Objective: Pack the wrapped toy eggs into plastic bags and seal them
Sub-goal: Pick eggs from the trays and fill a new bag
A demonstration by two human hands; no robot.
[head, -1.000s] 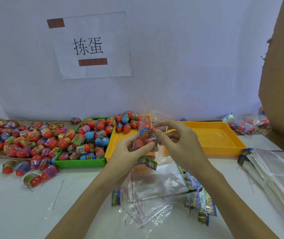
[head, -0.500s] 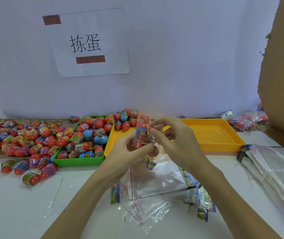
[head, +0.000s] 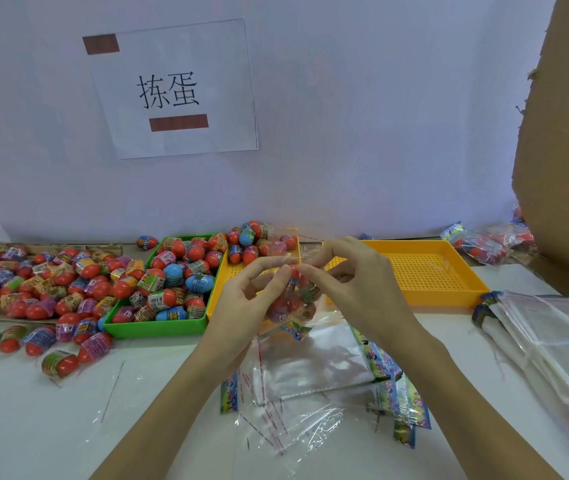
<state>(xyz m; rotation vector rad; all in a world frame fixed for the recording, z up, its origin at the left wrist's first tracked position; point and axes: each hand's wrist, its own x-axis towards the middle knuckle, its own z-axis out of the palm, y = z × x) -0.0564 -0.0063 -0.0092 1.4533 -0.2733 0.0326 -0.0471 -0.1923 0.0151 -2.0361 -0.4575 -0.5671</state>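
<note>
Both hands meet above the white table: the left hand and right hand pinch the top of a clear plastic bag holding red wrapped toy eggs. Behind it sit a green plastic tray heaped with eggs and a perforated yellow plastic tray.

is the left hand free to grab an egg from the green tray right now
Probably not yet. The left hand pinches the filled bag together with the right hand. The green tray lies just beside it, with nothing in between.
</note>
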